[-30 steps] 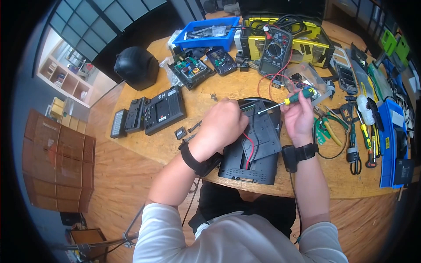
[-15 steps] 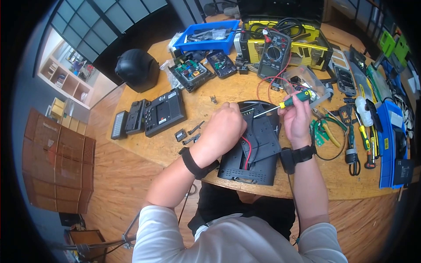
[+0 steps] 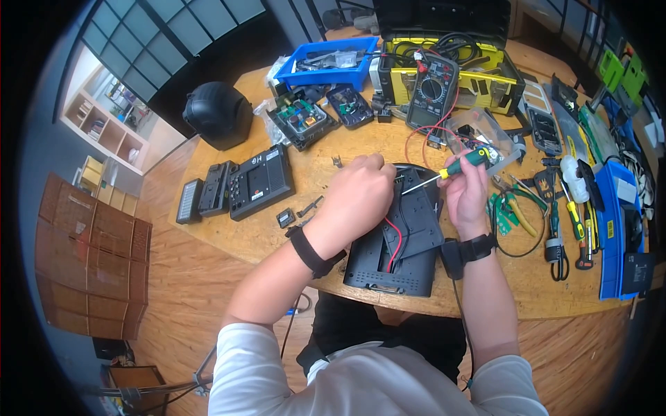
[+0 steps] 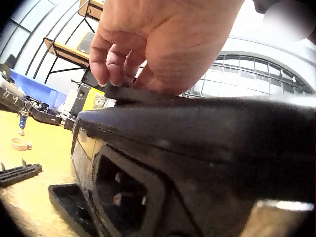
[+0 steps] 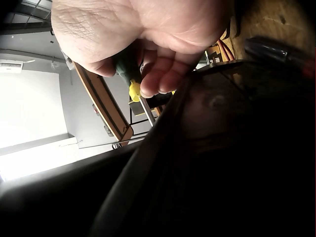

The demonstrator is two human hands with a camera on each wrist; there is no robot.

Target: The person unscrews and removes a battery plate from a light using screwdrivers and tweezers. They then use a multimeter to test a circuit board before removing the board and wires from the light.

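A black plastic device housing (image 3: pixel 368 267) lies at the table's front edge, with a flat black panel (image 3: pixel 422 225) lying tilted across it. A red wire (image 3: pixel 397 236) and a black wire run over them. My left hand (image 3: pixel 357 197) is bent over the panel's far left side; in the left wrist view its fingers (image 4: pixel 116 74) curl down on the panel's edge. My right hand (image 3: pixel 466 197) grips a screwdriver (image 3: pixel 463 163) by its green and yellow handle. The shaft points left and down, its tip at the panel's upper part beside my left fingers.
Beyond the housing stand a multimeter (image 3: pixel 433 93) with red leads, a yellow and black toolbox (image 3: pixel 503 90) and a blue bin (image 3: pixel 361 73). Pliers (image 3: pixel 522 211) and more tools lie at right. Opened black devices (image 3: pixel 262 184) and small parts (image 3: pixel 286 218) are on the left.
The screwdriver and my right hand have shifted slightly left and toward my body, its tip lower along the panel. My left hand stays at about the same place.
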